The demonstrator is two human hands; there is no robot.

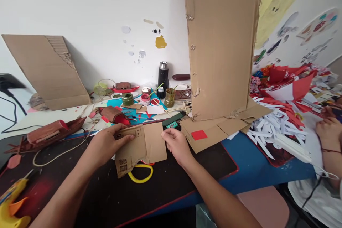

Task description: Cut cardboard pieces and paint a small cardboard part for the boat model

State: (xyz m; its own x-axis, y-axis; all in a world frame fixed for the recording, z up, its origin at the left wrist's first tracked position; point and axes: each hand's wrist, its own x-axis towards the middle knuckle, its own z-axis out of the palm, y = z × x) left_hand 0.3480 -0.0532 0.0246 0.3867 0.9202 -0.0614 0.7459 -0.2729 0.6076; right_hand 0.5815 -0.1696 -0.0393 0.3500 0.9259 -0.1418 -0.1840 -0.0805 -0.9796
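My left hand (107, 144) grips the left part of a folded piece of brown cardboard (145, 148) with printed marks, thumb on top. My right hand (176, 146) pinches the same cardboard at its right edge. The piece is held just above a black mat (112, 192). Yellow-handled scissors (141, 176) lie on the mat, partly hidden under the cardboard.
A tall cardboard box (221, 42) stands right of centre on flat cardboard with a red square (199, 135). Paint jars (145, 99), a black flask (163, 74) and brown model boats (50, 131) sit behind. A yellow glue gun (12, 203) lies front left. Another person's hand (327, 131) rests by paper strips (269, 128).
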